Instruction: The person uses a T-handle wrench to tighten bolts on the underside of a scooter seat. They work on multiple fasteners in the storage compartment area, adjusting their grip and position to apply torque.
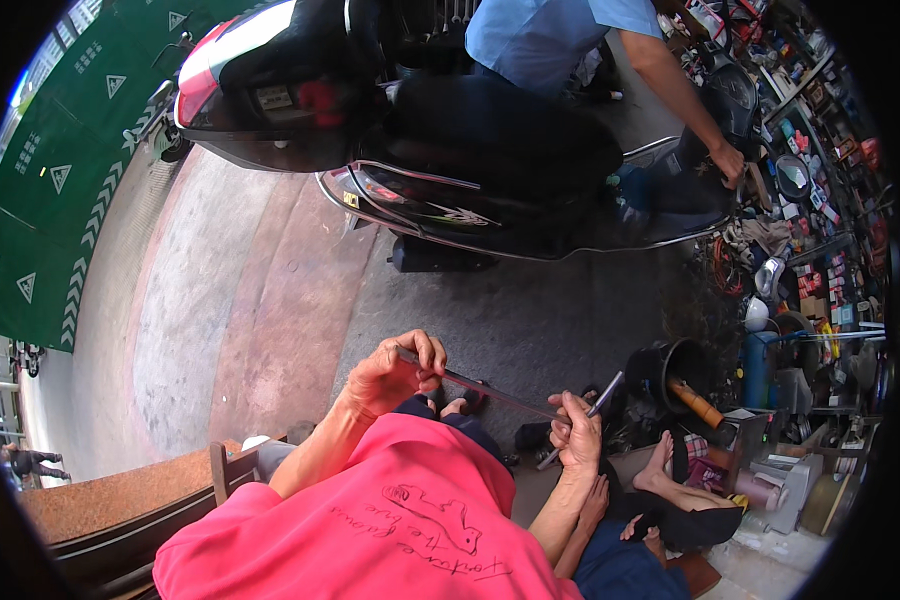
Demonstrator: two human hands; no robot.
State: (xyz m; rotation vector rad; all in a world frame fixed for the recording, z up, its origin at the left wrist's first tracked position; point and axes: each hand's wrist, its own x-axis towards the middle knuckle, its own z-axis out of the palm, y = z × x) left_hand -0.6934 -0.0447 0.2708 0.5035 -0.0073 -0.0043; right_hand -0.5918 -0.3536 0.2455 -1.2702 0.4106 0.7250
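A long, thin metal T-handle wrench (490,395) spans the space between my two hands, in front of my pink shirt. My left hand (395,375) pinches the far end of its shaft between bent fingers. Wrapped round the joint of shaft and crossbar is my right hand (574,437); the silvery crossbar sticks out on both sides of that fist. The tip inside my left fingers is partly hidden. Beyond my hands stands a black motor scooter (490,140), apart from the wrench.
A person in a blue shirt (540,45) leans over the scooter's far side, one hand (727,165) near its front. A black bucket (660,375) stands right of my right hand. Crowded parts shelves (830,230) line the right. Another person's bare leg (675,485) lies close by.
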